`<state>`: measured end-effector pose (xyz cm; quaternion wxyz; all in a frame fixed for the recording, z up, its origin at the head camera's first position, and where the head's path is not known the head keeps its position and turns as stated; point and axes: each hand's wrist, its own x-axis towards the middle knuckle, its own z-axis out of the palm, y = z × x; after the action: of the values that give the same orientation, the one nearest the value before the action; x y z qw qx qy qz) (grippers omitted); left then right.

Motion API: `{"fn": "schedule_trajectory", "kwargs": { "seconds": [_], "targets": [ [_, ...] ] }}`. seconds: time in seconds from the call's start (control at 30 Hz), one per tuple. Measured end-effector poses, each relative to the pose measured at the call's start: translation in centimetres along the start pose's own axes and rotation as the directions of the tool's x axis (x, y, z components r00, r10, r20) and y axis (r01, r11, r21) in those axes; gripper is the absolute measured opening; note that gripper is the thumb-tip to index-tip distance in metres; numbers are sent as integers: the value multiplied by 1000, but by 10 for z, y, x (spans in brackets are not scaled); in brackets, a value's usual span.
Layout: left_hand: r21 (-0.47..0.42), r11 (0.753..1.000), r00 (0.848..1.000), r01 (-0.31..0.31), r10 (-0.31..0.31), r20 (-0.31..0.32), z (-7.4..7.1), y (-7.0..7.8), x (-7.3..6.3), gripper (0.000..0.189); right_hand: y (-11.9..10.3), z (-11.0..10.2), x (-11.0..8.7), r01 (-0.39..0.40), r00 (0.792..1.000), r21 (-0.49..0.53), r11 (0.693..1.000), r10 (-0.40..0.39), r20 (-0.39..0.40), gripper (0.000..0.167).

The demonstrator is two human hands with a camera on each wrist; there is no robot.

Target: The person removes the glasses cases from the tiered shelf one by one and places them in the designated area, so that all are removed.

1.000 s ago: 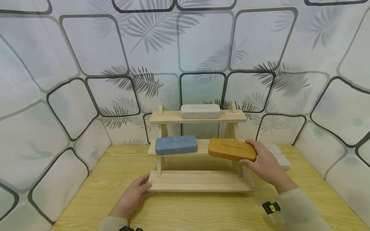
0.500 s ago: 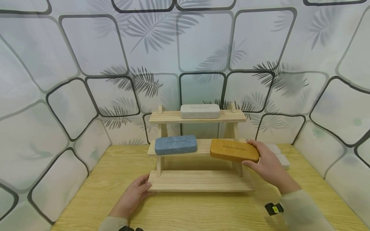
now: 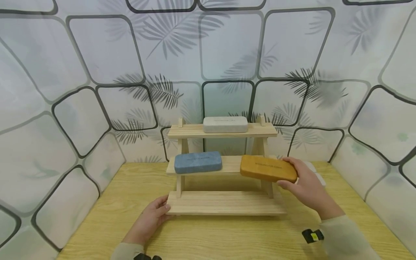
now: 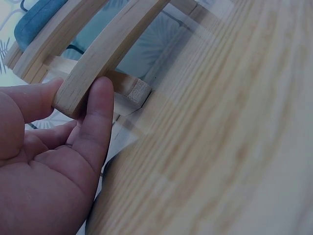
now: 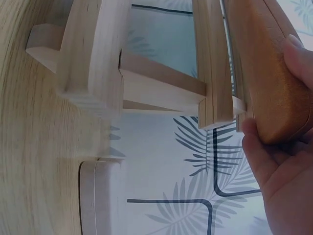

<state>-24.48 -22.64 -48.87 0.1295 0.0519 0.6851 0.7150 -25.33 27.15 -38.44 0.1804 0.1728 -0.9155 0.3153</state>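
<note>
My left hand [image 3: 150, 219] grips the left end of the bottom board of a three-tier wooden display stand [image 3: 224, 203]. In the left wrist view the thumb and a finger pinch that board's end [image 4: 80, 90] from opposite sides. At its right end, an orange glasses case [image 3: 268, 168] is held between the thumb and fingers of my right hand [image 3: 308, 189]. This case sits level with the middle tier's right part, tilted slightly down to the right; contact with the board is unclear. A blue glasses case [image 3: 198, 162] rests on the middle tier's left part.
A white glasses case [image 3: 225, 125] lies on the top tier, between two small wooden uprights. White cases [image 3: 320, 179] lie on the wood-grain table [image 3: 130, 191] at right, partly hidden behind the right hand. Patterned curtains [image 3: 227, 54] enclose the back and sides.
My right hand has slid a little to the right with the orange glasses case, covering more of the white cases behind. The left hand and stand have stayed put.
</note>
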Motion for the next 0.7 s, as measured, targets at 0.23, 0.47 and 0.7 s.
{"fn": "schedule_trajectory", "kwargs": {
  "seconds": [0.23, 0.47, 0.7],
  "targets": [
    [2, 1000, 1000, 8, -8, -3, 0, 0, 0, 59, 6, -6, -5, -47, 999, -6, 999, 47, 22, 81],
    [-2, 1000, 1000, 6, -6, -17, 0, -1, 1, 61, 14, -13, -10, -78, 997, -8, 997, 78, 30, 84],
    [0, 1000, 1000, -3, 3, -10, 0, -1, 1, 60, 19, -18, -16, -74, 997, -11, 997, 74, 22, 82]
  ]
}}
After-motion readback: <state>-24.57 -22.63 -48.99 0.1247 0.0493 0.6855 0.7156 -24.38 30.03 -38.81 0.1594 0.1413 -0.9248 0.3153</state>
